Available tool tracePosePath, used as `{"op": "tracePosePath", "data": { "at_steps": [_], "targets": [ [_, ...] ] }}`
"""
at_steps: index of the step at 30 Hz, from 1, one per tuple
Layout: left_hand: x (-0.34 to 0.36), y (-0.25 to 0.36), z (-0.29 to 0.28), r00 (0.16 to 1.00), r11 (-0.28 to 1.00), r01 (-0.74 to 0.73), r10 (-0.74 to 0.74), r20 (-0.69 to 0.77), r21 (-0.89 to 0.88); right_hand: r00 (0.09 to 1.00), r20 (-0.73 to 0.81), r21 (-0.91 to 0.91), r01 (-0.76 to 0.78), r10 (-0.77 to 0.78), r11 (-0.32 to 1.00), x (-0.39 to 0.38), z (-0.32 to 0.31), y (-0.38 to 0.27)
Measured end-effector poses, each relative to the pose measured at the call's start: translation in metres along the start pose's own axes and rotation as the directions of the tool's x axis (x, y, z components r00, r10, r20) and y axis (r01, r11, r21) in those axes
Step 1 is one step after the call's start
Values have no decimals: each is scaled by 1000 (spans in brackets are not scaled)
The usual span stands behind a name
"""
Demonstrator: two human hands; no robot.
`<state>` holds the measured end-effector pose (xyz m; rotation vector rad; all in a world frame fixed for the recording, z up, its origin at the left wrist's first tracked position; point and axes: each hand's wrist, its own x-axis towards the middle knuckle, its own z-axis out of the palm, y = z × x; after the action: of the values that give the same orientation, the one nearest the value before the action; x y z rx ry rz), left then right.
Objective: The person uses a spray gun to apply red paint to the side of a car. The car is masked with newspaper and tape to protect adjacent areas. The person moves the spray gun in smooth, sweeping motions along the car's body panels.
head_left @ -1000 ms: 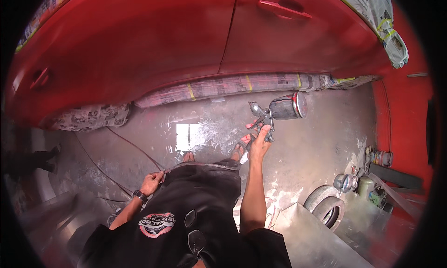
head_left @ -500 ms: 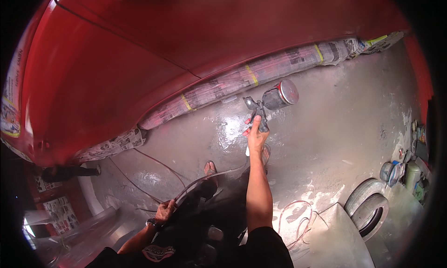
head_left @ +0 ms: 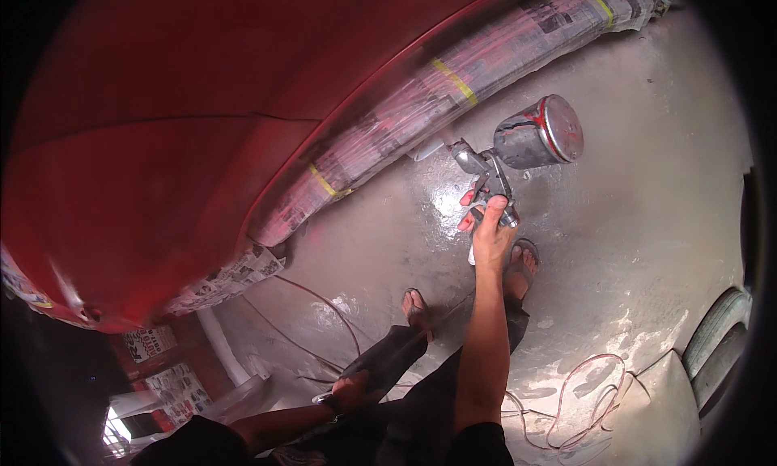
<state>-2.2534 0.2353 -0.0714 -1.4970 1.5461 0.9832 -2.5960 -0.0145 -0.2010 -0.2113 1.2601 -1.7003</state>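
The metal spray gun (head_left: 486, 171) is just off the car's lower edge, its nozzle (head_left: 458, 150) toward the newspaper wrapping and its paint cup (head_left: 538, 133) tilted to the right, streaked with red. The right hand (head_left: 492, 241) is wrapped around the gun's handle, thumb along the back, with 2 reddish fingers (head_left: 467, 197) at the front near the trigger; how far the trigger is drawn in, I cannot tell. The left hand (head_left: 350, 391) is low beside the left leg, blurred, and whether it grips anything cannot be told.

Just past the nozzle runs the masking paper (head_left: 413, 118), crossed by 3 yellow tape strips (head_left: 455, 81) and dusted pink. Above it curves the red car body (head_left: 162, 183).

For good spraying here, I judge, the nozzle should stay square to the panel at an even gap, the whole arm travelling along the curve (a swinging wrist would probably leave thick and thin bands). Passes should overlap, with the trigger eased at each end. The tilted cup deserves watching, so paint feeds evenly and none drips.

Farther out, the sandaled feet (head_left: 524, 260) stand on the grey floor (head_left: 647, 199); the looped hose (head_left: 603, 357) is best kept clear of them. At the right edge are 2 tires (head_left: 716, 328).
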Motion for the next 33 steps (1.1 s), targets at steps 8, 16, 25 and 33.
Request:
{"op": "tracePosePath", "data": {
  "at_steps": [8,16,25,33],
  "targets": [
    [28,7,-18,996,998,66,-65,55,-12,993,-34,80,118,-116,990,-3,20,37],
    [30,7,-19,988,993,114,-115,104,10,959,282,149,-79,35,986,-35,35,74],
    [32,18,-26,981,992,122,-126,147,33,998,-54,86,-4,9,996,34,-5,-9],
    [34,17,-29,989,996,87,-90,114,27,970,-201,42,146,-135,988,42,-1,-37]
  ]
}}
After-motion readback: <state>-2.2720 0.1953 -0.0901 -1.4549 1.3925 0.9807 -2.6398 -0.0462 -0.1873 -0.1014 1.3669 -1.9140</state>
